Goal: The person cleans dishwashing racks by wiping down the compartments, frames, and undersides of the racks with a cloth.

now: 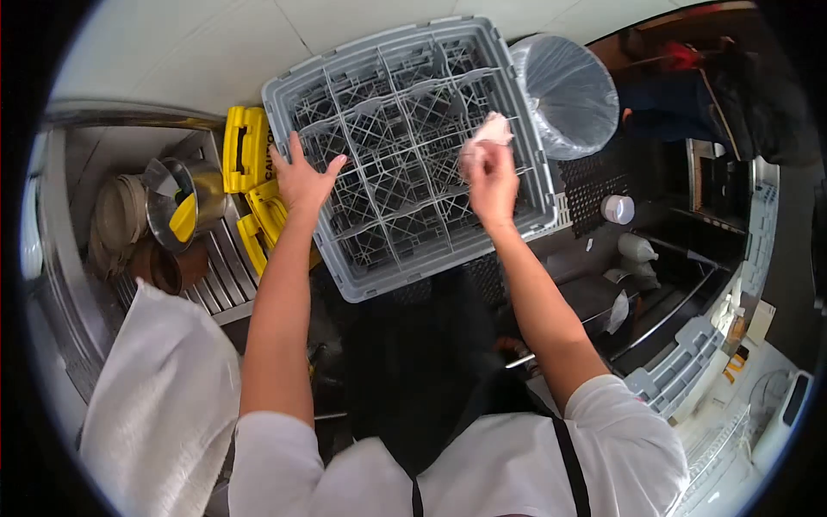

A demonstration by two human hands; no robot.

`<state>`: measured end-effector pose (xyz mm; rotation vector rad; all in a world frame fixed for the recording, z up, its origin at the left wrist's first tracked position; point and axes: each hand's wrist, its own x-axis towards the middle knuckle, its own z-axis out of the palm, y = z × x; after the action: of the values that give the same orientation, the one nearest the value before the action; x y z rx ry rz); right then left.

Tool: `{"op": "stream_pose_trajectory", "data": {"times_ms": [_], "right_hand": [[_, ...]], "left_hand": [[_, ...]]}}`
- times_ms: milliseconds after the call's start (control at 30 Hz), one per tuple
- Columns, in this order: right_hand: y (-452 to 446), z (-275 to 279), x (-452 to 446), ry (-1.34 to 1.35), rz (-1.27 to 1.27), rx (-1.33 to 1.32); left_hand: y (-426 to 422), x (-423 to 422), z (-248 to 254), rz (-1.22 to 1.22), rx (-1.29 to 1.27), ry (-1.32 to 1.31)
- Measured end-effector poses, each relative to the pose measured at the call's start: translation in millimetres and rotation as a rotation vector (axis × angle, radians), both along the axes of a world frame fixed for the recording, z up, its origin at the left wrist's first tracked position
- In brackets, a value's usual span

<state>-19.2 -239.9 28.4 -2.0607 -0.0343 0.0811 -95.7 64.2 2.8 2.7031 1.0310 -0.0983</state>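
Note:
A grey plastic rack [405, 164] with square compartments lies in front of me, tilted a little. At its left edge is my left hand [303, 179], fingers spread, the thumb over the rack's left side and nothing in its grasp. My right hand [494, 185] is over the right part of the rack, its fingers closed on a crumpled whitish-pink cloth [494, 129], slightly blurred. Some of the rack's compartments are hidden behind this hand and the cloth.
A bin with a clear liner [568, 95] stands right of the rack. Yellow caution signs [245, 151], stacked plates [116, 211] and a metal pot [207, 194] are at left. A white towel [164, 396] hangs lower left. Another person's dark-clothed legs [668, 103] show upper right.

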Motion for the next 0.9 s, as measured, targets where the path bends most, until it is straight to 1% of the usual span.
{"op": "stream_pose_trajectory", "data": {"times_ms": [33,67,100,167,200,233,300,367,433,533,567,633,667,767,867,900], "right_hand": [[15.2,-6.0,4.0,0.097,0.088,-0.274],[13.9,-62.7,6.8,0.075,0.229,-0.383],[8.8,-106.7,10.7,-0.062,0.367,-0.510],[0.5,-172.7,42.5,0.026,0.762,-0.776],[-0.6,-193.6,59.0,0.265,1.015,-0.905],[23.4,-143.3,72.5,0.305,1.304,-1.088],[26.2,-160.5,66.9,0.151,1.089,-1.025],[29.8,-167.3,63.6,0.142,1.064,-1.043],[22.0,-161.2,63.4,0.122,1.046,-0.980],[20.4,-146.3,59.9,0.113,1.668,-1.236],[16.9,-137.4,54.0,0.193,1.416,-1.115],[9.5,-118.7,41.5,0.275,0.935,-0.707],[9.1,-127.6,37.2,0.202,0.833,-0.756],[28.3,-143.2,56.1,0.310,1.136,-1.104],[16.3,-152.2,40.0,-0.009,1.150,-1.064],[13.5,-150.3,41.7,0.103,1.188,-1.025]], "left_hand": [[1.6,-1.4,-3.2,-0.014,-0.008,-0.024],[3.3,-4.2,-5.0,-0.026,-0.020,-0.052],[1.6,-2.1,-1.1,-0.011,-0.028,-0.042],[1.3,0.2,0.3,-0.009,-0.020,-0.010],[2.0,0.4,-1.3,-0.008,-0.016,0.003],[2.7,-0.7,-5.6,-0.005,-0.013,-0.018],[2.2,-1.9,-6.2,-0.022,-0.017,-0.019],[1.4,0.1,-0.1,-0.004,-0.029,0.008],[2.8,-2.1,-1.4,-0.002,-0.042,-0.019],[6.4,-2.3,-4.1,-0.009,-0.061,-0.072],[7.5,-5.9,-9.7,-0.011,-0.078,-0.083],[11.0,-3.4,-5.9,0.009,-0.106,-0.104],[11.1,-3.5,-5.0,0.010,-0.113,-0.107],[13.1,0.9,-10.2,0.014,-0.112,-0.134],[13.0,-4.4,-9.0,-0.020,-0.112,-0.136],[13.2,-3.8,-4.9,-0.012,-0.115,-0.120]]}}
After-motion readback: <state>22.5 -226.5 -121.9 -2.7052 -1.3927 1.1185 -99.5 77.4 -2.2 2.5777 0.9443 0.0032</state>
